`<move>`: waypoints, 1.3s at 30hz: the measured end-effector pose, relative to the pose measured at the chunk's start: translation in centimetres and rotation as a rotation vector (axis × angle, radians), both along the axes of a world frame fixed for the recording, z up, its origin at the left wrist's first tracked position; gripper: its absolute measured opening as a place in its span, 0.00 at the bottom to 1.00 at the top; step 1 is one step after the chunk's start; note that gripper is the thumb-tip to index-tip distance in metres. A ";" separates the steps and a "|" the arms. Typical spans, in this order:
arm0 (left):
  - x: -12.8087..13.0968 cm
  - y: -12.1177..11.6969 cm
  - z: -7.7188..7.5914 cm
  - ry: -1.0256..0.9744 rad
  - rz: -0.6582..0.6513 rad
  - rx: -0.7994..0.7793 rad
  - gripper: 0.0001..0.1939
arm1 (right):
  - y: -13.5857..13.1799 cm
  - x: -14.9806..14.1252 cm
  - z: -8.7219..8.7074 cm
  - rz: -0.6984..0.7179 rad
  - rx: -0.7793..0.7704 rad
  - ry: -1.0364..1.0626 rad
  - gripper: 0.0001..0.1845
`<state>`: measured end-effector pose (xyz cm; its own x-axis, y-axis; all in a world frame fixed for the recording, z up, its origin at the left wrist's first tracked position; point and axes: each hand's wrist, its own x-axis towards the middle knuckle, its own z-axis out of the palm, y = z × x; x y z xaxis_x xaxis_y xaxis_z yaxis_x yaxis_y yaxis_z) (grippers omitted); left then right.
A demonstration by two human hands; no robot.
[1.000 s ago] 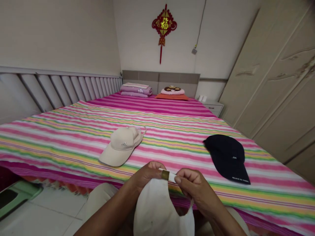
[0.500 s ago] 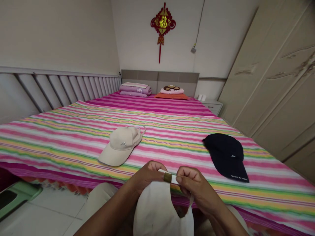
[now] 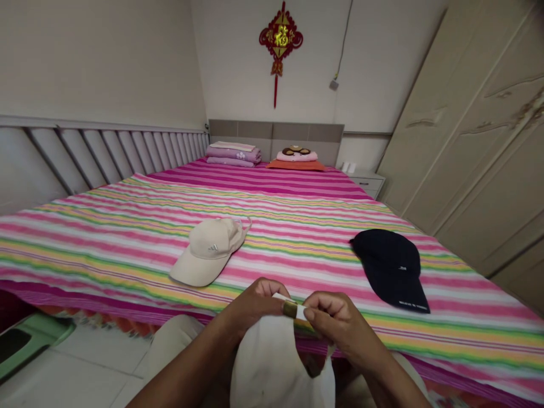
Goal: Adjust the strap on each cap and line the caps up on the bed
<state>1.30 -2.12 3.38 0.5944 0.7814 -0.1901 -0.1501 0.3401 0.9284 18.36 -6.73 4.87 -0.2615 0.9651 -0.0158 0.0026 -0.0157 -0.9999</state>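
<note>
White cap (image 3: 272,362) strap (image 3: 297,310) crosswise between hands

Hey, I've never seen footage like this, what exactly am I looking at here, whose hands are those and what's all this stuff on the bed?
This picture comes from a camera worn on a person's head, looking forward and down, so the two bare hands belong to the wearer. The left hand and right hand together pinch the strap and brass buckle of a white cap held over the lap. Ahead is a bed with a striped sheet. On it lie a beige cap and a black cap, apart from each other. Folded bedding sits by the headboard.
</note>
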 end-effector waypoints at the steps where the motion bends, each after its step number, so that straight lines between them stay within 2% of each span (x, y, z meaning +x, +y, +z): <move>1: 0.0 0.0 0.0 0.005 0.006 0.001 0.08 | 0.0 0.0 0.0 0.000 0.004 0.003 0.16; 14: 0.1 -0.2 0.0 -0.066 -0.049 -0.041 0.10 | -0.1 -0.1 -0.1 -0.005 -0.006 0.034 0.15; 16: 0.2 -0.2 -0.1 -0.095 -0.042 -0.005 0.11 | -0.1 -0.1 -0.2 -0.008 -0.006 0.028 0.15; 20: 0.4 -0.2 -0.3 -0.180 0.066 0.100 0.13 | 0.0 -0.1 -0.4 -0.021 -0.006 0.010 0.15; 23: 0.3 -0.3 -0.7 -0.168 0.104 0.123 0.13 | 0.2 -0.2 -0.7 -0.033 -0.009 0.010 0.15; 26: -0.1 -0.3 -1.1 -0.154 0.088 0.140 0.13 | 0.3 -0.2 -1.1 -0.043 -0.020 0.034 0.15; 30: -0.5 -0.4 -1.8 -0.202 0.003 0.182 0.17 | 0.4 -0.3 -1.5 -0.064 -0.043 0.083 0.15; 32: -0.4 -0.4 -2.1 -0.211 0.042 0.219 0.16 | 0.4 -0.5 -1.7 -0.080 -0.050 0.101 0.14; 35: -0.1 -0.4 -2.4 -0.211 0.130 0.311 0.13 | 0.4 -0.9 -2.0 -0.096 -0.069 0.131 0.15; 39: 0.0 -0.5 -2.2 -0.179 0.140 0.498 0.10 | 0.1 -1.1 -2.1 -0.114 -0.079 0.181 0.14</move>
